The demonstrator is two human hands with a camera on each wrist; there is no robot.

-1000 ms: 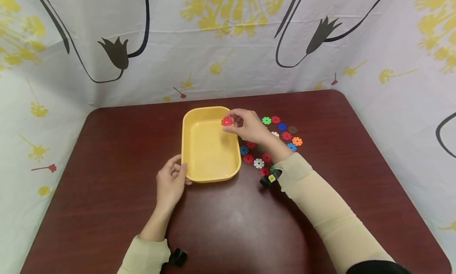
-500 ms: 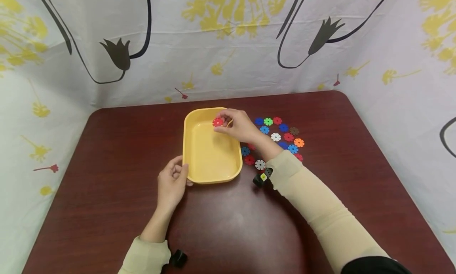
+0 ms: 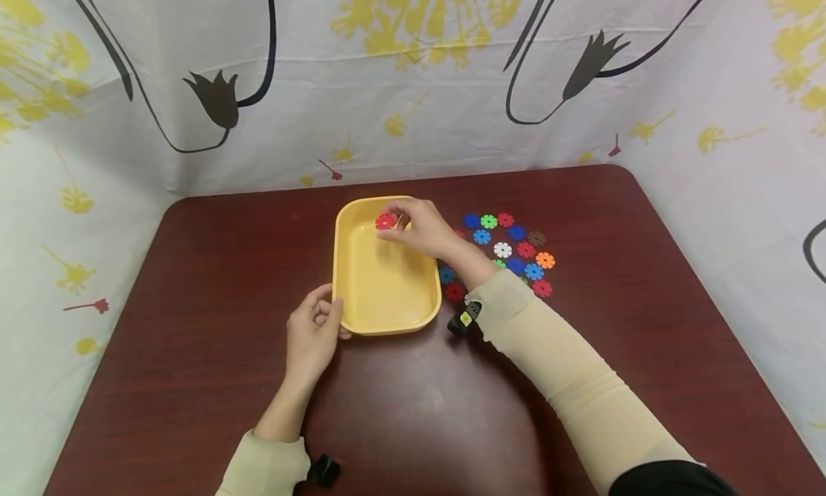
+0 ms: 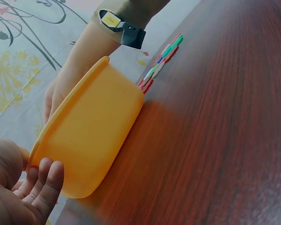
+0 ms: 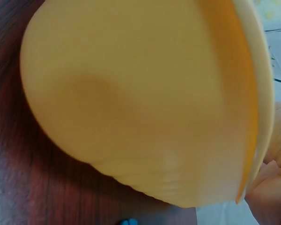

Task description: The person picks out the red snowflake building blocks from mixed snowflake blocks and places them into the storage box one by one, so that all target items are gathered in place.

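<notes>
In the head view a yellow rectangular tray [image 3: 387, 295] with rounded corners stands on the table. My left hand [image 3: 312, 338] grips its near left edge, thumb by the rim and curled fingers against the outer wall, as the left wrist view also shows. Over the far part of the tray, my right hand [image 3: 419, 227] pinches a red notched plastic disc [image 3: 384, 222] between thumb and fingers. Inside the tray no other disc is visible. The tray's outer wall [image 5: 145, 93] fills most of the right wrist view, where the red disc is hidden.
Right of the tray lie several notched discs, among them a white disc [image 3: 502, 249], an orange disc [image 3: 545, 260] and a brown disc [image 3: 536, 239]. My right forearm covers some. A printed cloth [image 3: 413, 145] hangs behind the dark wooden table [image 3: 245, 259].
My right hand has moved left with the red disc, from the tray's right rim to above its inside. My left hand keeps its grip on the tray.
</notes>
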